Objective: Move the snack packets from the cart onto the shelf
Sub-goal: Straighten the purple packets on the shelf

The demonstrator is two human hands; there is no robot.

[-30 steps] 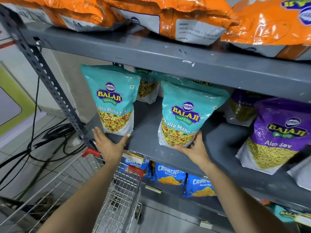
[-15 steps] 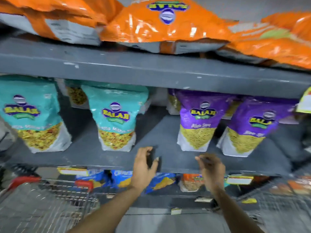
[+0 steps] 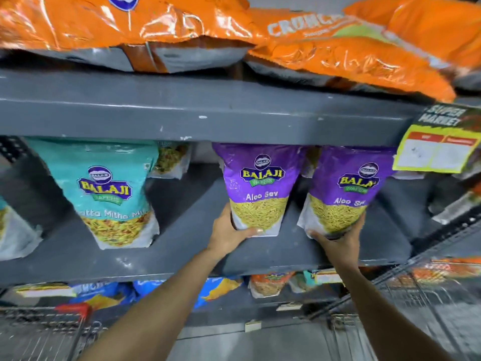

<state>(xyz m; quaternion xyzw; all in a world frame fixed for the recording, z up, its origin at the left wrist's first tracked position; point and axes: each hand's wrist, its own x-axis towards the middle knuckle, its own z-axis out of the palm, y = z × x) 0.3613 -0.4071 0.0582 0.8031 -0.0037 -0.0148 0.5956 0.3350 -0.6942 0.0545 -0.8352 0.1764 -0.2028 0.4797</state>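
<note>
Two purple Aloo Sev packets stand upright on the grey middle shelf (image 3: 182, 246). My left hand (image 3: 229, 233) grips the bottom left corner of the left purple packet (image 3: 260, 188). Around the base of the right purple packet (image 3: 346, 194) my right hand (image 3: 341, 238) is cupped. A teal Khatta Mitha Mix packet (image 3: 109, 194) stands to their left, with another teal packet (image 3: 10, 230) cut off at the frame's left edge. The wire cart (image 3: 46, 332) with its red handle sits at the bottom left, blurred.
Orange snack bags (image 3: 130, 27) lie on the top shelf. A yellow price tag (image 3: 437, 149) hangs at the right. Blue and orange packets (image 3: 221, 285) fill the lower shelf. A wire basket (image 3: 429, 295) is at the lower right.
My view has swung right from the teal packets. Both hands left the teal packets, hovered empty at the shelf edge, and now grip the bases of the two purple packets.
</note>
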